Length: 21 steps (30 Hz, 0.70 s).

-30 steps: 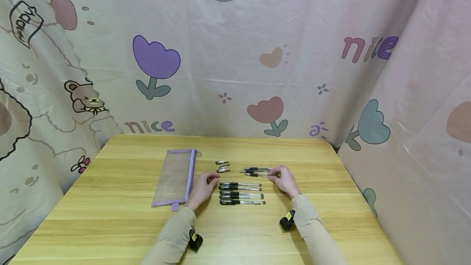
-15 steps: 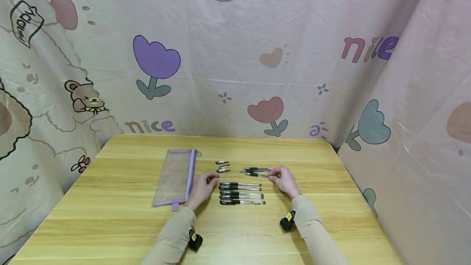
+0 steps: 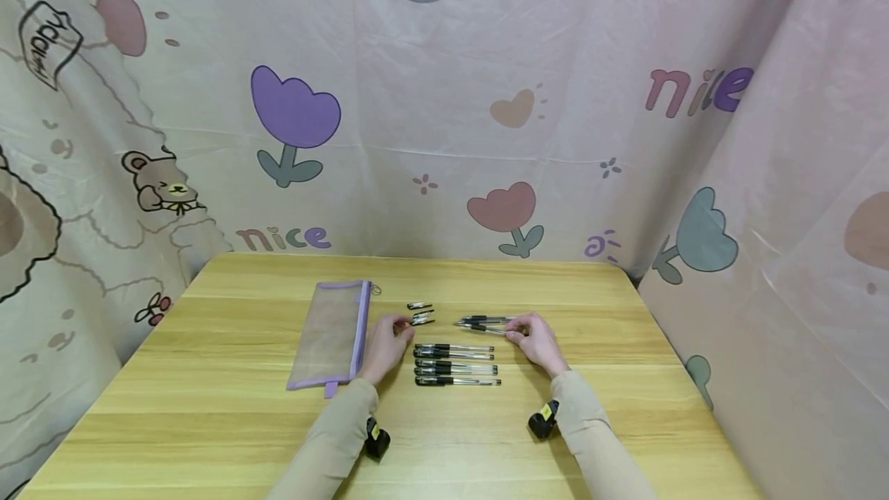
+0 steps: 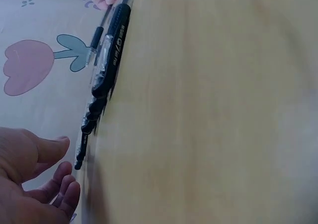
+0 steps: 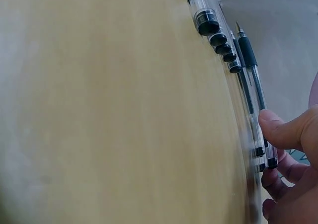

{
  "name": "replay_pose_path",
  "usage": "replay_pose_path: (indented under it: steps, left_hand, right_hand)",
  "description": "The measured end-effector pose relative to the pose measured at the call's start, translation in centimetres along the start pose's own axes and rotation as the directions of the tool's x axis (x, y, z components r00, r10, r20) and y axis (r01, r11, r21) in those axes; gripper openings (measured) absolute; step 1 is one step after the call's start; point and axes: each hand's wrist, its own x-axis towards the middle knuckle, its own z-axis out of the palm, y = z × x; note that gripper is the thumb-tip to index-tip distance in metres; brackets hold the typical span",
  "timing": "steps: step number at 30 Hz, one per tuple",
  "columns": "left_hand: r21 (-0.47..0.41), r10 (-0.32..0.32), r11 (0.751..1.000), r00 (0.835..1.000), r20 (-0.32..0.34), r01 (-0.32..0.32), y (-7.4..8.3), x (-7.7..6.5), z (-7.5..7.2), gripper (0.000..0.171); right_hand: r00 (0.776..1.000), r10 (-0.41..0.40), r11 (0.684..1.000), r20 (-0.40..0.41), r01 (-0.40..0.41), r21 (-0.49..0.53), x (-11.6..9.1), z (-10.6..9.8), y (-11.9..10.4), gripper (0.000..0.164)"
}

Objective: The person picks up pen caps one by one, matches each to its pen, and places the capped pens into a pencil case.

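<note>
Head view shows two bare hands over a wooden table (image 3: 208, 407). The left hand (image 3: 384, 347) reaches beside two near caps (image 3: 423, 317), which lie close together; whether its fingertips touch them I cannot tell. Its grip is spread: in the left wrist view the thumb stands apart from the bent fingers, with a gap between. One far cap (image 3: 419, 305) lies just beyond the pair.

The right hand (image 3: 538, 342) has its grip pinching a held pen (image 5: 247, 51) near the blunt end, thumb on one side and fingers on the other. That pen is uncapped, its bare tip pointing left toward the caps. Right beside it, on the far side, lie other uncapped pens (image 3: 479, 319), set the same way.

Nearer the person, between the two hands, five capped pens (image 3: 458, 382) lie in a row of parallel lines, caps to the left, clear barrels and black end plugs to the right.

A mesh pouch (image 3: 326, 334) with purple edging lies flat to the left of the left hand, a zip along its right edge and a small ring at the far corner. Beige sleeves (image 3: 336, 430) cover both arms, each with a black device (image 3: 378, 440) at the wrist. Behind the table hangs a printed cloth (image 3: 430, 68) with tulips, hearts and the word "nice".
</note>
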Motion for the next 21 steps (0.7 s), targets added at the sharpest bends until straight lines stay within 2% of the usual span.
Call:
replay_pose_path:
  steps: [3, 10, 17, 21]
  left_hand:
    - [0.001, -0.009, 1.0, 1.0, -0.007, 0.009, -0.1, 0.5, 0.2, 0.023]
    - [-0.014, -0.043, 0.999, 0.999, 0.031, 0.043, -0.3, 1.5, 0.6, 0.023]
    - [0.024, 0.005, 1.0, 1.0, -0.001, -0.005, -0.7, 2.1, 0.9, 0.017]
    - [0.028, 0.012, 1.0, 1.0, -0.003, -0.012, -0.8, 2.3, 0.9, 0.015]
  right_hand:
    - [1.0, 0.007, 1.0, 0.007, -0.007, 0.014, -0.1, -0.1, -0.2, 0.005]
    - [0.999, 0.033, 0.999, 0.018, -0.033, 0.041, -0.3, -0.3, -0.7, 0.006]
    - [0.999, 0.031, 0.998, 0.019, -0.032, 0.05, -0.5, -0.4, -0.9, 0.006]
    - [0.999, 0.039, 0.997, 0.023, -0.041, 0.063, -0.6, -0.4, -1.0, 0.007]
